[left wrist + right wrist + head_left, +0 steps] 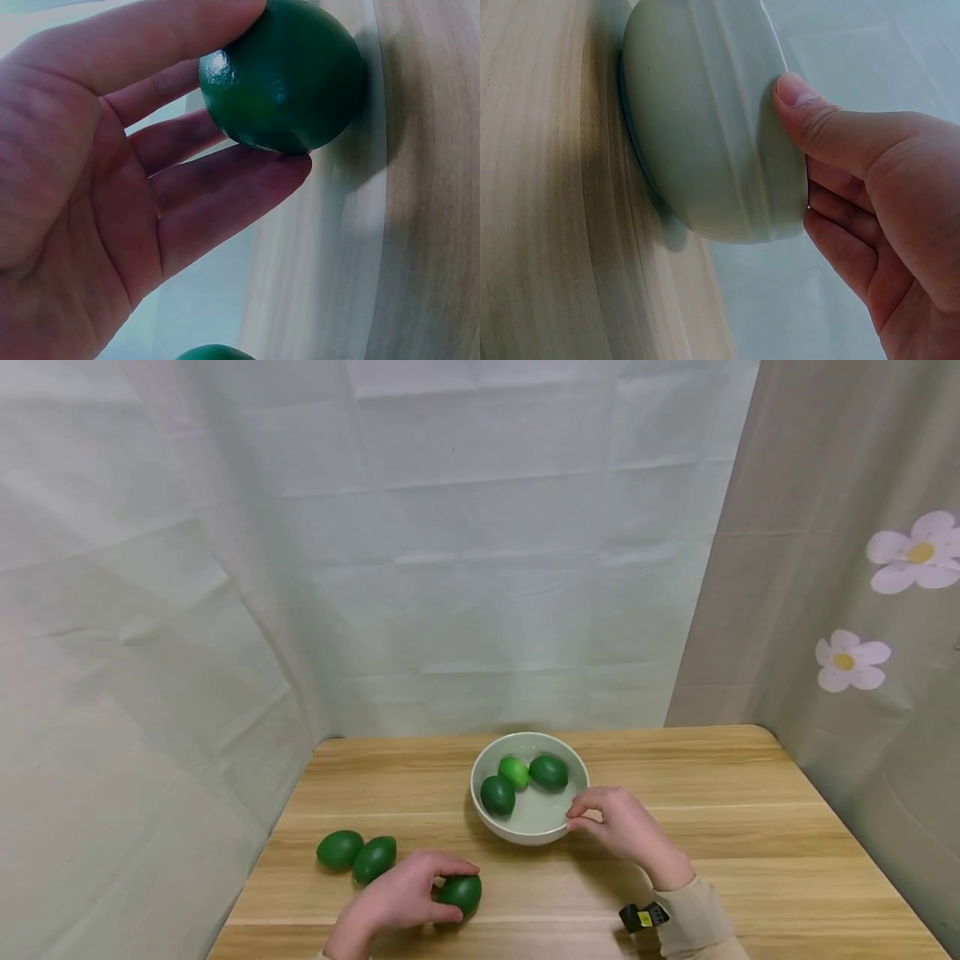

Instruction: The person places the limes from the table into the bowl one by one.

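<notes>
My left hand (405, 890) holds a glossy dark green oval fruit (462, 894) between thumb and fingers, low over the near part of the table. In the left wrist view the same fruit (289, 79) sits at the fingertips, away from the palm. To the right, my right hand (628, 828) pinches the near right rim of a pale green bowl (536, 818). The right wrist view shows the thumb outside the bowl (705, 135) and the fingers over its rim. Inside are two dark green fruits (549, 772) and a smaller bright green one (514, 772).
Two more dark green fruits (340, 850) lie side by side on the wooden table (735, 802), left of the left hand. A small black device (643, 917) is at the right sleeve cuff. Pale curtains (510, 568) hang behind the table and at both sides.
</notes>
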Demonstrator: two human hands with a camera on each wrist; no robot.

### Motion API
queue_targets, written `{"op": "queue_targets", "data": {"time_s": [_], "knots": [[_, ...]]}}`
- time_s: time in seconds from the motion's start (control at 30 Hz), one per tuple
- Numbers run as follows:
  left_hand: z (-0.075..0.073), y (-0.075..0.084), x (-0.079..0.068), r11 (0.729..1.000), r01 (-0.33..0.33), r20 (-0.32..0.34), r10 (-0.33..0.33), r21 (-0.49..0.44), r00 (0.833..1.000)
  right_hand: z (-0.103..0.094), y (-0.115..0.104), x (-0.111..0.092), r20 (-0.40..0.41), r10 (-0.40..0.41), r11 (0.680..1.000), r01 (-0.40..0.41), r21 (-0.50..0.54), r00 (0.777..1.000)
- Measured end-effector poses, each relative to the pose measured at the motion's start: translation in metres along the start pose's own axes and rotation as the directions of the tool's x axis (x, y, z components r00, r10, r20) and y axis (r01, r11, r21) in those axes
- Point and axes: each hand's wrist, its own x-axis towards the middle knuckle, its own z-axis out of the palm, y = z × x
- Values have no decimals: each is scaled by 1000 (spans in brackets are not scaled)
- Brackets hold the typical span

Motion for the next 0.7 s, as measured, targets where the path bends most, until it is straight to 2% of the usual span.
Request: {"op": "queue_targets", "data": {"time_s": [0.7], "knots": [[0,1,0,1000,-7,12,7,14,1000,0,0,-1,1,16,1000,-16,9,1000]]}}
